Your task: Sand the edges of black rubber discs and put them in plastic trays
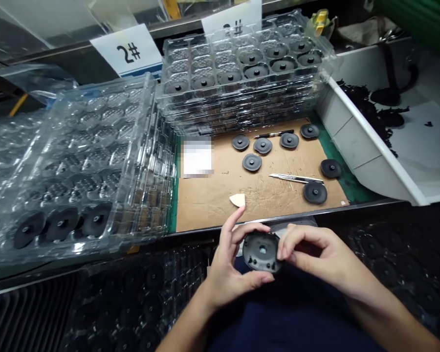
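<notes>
Both my hands hold a black moulded rubber disc with a central hole, up above the front edge of the bench. My left hand grips its left rim between thumb and fingers. My right hand pinches its right side with the fingertips. Several similar black discs lie on a brown cardboard sheet beyond my hands. A cream-coloured scrap lies nearest my left fingertips, and a snap-off utility knife lies to the right.
Stacks of clear plastic trays stand at the back, with more to the left, holding black discs in some pockets. A black pen lies on the cardboard. A white bin of black scraps is at right. A "2#" card stands behind.
</notes>
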Motion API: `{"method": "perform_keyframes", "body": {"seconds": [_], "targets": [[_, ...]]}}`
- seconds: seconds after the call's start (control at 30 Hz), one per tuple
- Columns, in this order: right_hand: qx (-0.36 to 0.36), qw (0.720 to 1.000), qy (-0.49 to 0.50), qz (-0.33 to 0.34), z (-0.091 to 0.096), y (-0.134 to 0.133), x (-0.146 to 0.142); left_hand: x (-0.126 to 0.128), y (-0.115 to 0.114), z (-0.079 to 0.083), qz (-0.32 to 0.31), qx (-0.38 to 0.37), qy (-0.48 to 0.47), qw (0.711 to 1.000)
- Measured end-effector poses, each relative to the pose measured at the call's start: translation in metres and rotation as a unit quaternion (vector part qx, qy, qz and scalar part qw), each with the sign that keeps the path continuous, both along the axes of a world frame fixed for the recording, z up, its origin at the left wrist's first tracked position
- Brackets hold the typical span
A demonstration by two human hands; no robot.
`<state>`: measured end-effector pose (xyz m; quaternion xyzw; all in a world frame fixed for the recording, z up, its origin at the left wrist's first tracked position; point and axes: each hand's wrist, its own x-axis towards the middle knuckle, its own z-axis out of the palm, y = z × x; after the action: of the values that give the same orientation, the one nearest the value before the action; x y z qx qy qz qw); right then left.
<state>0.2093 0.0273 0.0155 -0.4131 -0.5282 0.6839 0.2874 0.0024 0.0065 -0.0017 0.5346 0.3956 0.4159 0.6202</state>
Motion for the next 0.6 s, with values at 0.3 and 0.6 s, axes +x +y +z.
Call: {"method": "perform_keyframes", "body": {"seconds": [0.3,0.6], "targets": [[0.219,0.964,-0.122,-0.094,-0.003,-0.032,0.03,0.032,0.006,0.001,0.0,-0.035,0.083,0.996],[0.108,0.86,-0.426,-0.259,-0.059,-0.088,0.169,0.091,-0.006,-0.031,-0.295,-0.079,0.252,0.918]]}}
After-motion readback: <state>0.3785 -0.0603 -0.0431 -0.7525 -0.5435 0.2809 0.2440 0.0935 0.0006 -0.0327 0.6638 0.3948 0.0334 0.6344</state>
